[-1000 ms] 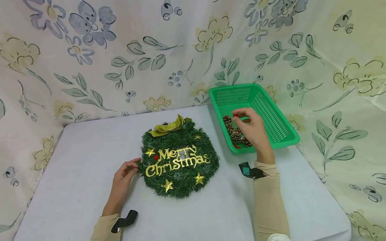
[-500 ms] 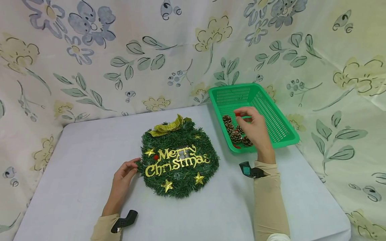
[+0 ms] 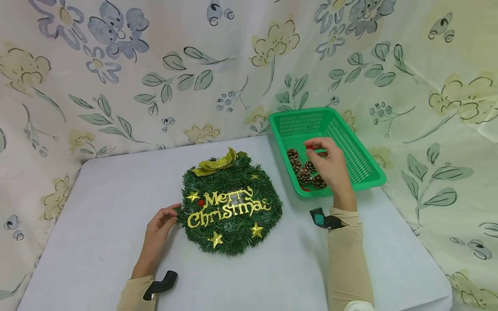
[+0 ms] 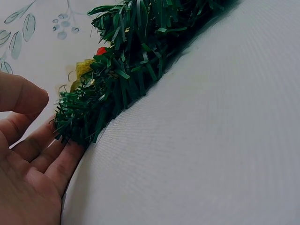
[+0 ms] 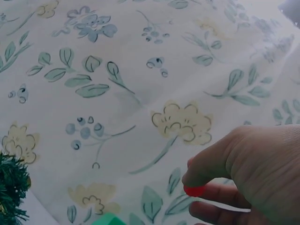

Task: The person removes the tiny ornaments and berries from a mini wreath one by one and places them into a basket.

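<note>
A green tinsel wreath (image 3: pixel 235 244) lies on the white table, with gold "Merry Christmas" lettering (image 3: pixel 193 220), gold stars and a yellow bow on it. One small red ball (image 3: pixel 201 203) sits beside the lettering. My left hand (image 3: pixel 156 226) touches the wreath's left edge; in the left wrist view its fingers (image 4: pixel 65 164) extend under the tinsel, the thumb apart. Above the green basket (image 3: pixel 328 111), my right hand (image 3: pixel 331 166) pinches another small red ball (image 5: pixel 194 191) between thumb and fingertips.
Several pine cones (image 3: pixel 304 176) are gathered along the basket's left side, with bits of red (image 3: pixel 305 189) among them. Floral cloth (image 3: pixel 218 86) hangs behind the table and down its sides. Black wrist cameras (image 3: pixel 326 219) sit at both cuffs.
Over the basket, my right hand has shifted slightly to the right, still pinching the red ball. My left hand and the wreath stay in place.
</note>
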{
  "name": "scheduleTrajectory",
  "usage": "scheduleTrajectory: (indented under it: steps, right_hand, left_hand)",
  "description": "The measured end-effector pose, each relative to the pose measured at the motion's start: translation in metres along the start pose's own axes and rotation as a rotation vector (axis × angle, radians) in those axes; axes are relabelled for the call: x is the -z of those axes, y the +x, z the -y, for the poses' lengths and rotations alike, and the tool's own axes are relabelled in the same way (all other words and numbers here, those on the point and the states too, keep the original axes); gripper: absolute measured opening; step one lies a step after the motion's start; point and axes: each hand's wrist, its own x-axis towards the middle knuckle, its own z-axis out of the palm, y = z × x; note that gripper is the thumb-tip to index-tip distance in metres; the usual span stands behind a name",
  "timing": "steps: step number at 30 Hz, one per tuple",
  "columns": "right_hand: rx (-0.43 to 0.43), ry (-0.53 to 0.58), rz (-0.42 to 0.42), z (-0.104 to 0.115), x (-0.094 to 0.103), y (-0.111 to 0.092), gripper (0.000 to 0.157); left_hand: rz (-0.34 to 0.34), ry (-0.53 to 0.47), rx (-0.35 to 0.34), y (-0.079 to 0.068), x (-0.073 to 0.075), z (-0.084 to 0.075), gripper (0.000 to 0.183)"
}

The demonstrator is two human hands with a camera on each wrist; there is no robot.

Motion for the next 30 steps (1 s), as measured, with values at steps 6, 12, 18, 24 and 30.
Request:
scheduleTrajectory:
  steps: [6,12,18,24,30]
  right_hand:
    - [-0.027,-0.044,0.046,0.000,-0.001,0.003,0.029]
    - [-0.050,-0.090,0.096,0.000,0.003,0.004,0.030]
    - [-0.045,-0.197,0.168,-0.001,0.010,0.009,0.027]
    - [0.021,-0.256,0.213,0.007,0.018,0.013,0.025]
    - [0.018,-0.274,0.267,0.014,0.022,0.017,0.025]
  left_hand:
    - [0.005,0.029,0.018,0.001,0.003,0.000,0.023]
    - [0.003,0.017,0.023,0.004,0.001,0.000,0.023]
    - [0.001,0.013,0.008,0.005,-0.001,0.000,0.021]
    - [0.005,0.014,0.002,0.006,-0.001,0.002,0.019]
    - [0.002,0.018,0.005,0.004,0.001,0.003,0.019]
